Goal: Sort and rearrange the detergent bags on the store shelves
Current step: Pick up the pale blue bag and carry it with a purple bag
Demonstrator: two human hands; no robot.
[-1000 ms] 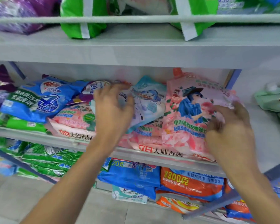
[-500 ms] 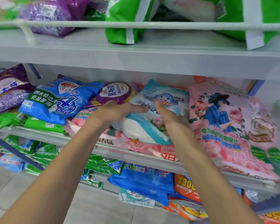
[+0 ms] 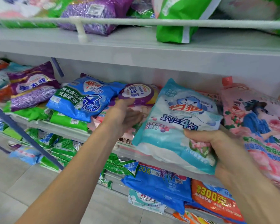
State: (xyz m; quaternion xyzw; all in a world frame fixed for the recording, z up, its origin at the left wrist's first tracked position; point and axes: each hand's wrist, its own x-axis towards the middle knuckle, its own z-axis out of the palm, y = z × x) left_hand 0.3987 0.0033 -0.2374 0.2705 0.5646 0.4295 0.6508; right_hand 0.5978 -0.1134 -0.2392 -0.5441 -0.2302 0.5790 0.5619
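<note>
Shop, shelves (image 3: 136,50) stacked with detergent bags (image 3: 81,101)

Light-blue-and-white detergent bag (image 3: 179,125), pink rose-patterned bag (image 3: 259,126), purple speckled bag (image 3: 32,97).

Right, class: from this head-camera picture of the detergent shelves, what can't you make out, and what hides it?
Pink bags: head view, mostly covered by the light blue bag and the left hand.
Right hand: its fingers lie behind the light blue bag it grips.
Green bag: cut off by the picture's top edge.
Large pink bag: lower text motion-blurred, right side cut off.
</note>
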